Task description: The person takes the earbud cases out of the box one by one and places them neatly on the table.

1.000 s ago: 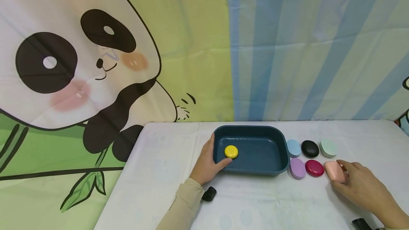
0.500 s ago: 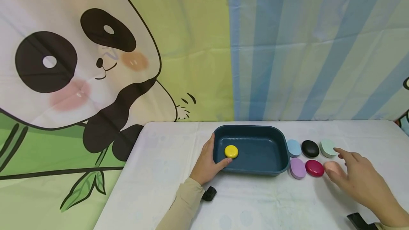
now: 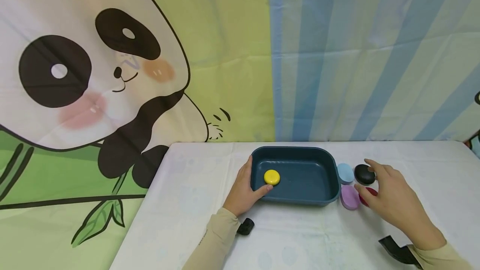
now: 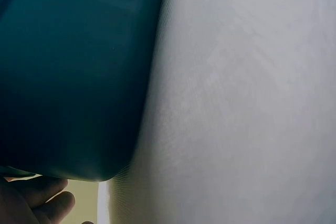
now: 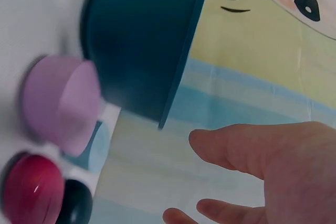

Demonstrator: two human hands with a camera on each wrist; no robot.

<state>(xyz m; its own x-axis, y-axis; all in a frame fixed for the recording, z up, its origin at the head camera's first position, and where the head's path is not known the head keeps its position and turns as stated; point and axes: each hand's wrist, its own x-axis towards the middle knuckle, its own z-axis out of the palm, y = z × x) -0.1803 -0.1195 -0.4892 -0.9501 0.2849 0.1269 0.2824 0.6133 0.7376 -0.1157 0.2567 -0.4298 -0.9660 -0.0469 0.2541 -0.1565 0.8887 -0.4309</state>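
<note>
My left hand (image 3: 243, 191) holds the left end of a dark blue rectangular tray (image 3: 307, 200), its thumb over the front rim. In the left wrist view, fingers (image 4: 50, 200) show beside the tray's corner. Inside the tray lies a round yellow piece (image 3: 271, 177), close to that thumb. My right hand (image 3: 397, 199) hovers over smooth rounded pieces right of the tray, fingers spread and nothing between them. Nearest are a black oval (image 3: 363, 174) and a dark red oval (image 3: 365, 197), both partly covered. A lilac piece (image 3: 350, 197) and a light blue one (image 3: 345, 173) sit beside the tray.
A white cloth (image 3: 292, 241) covers the table, whose back edge meets a hanging curtain (image 3: 356, 74) printed with a panda (image 3: 135, 86). Black straps with small devices show at both wrists. The mint and pink pieces are hidden behind my right hand.
My right hand let go of the pink piece, rose, and moved left over the black and dark red ovals. My left hand and the tray have stayed in place.
</note>
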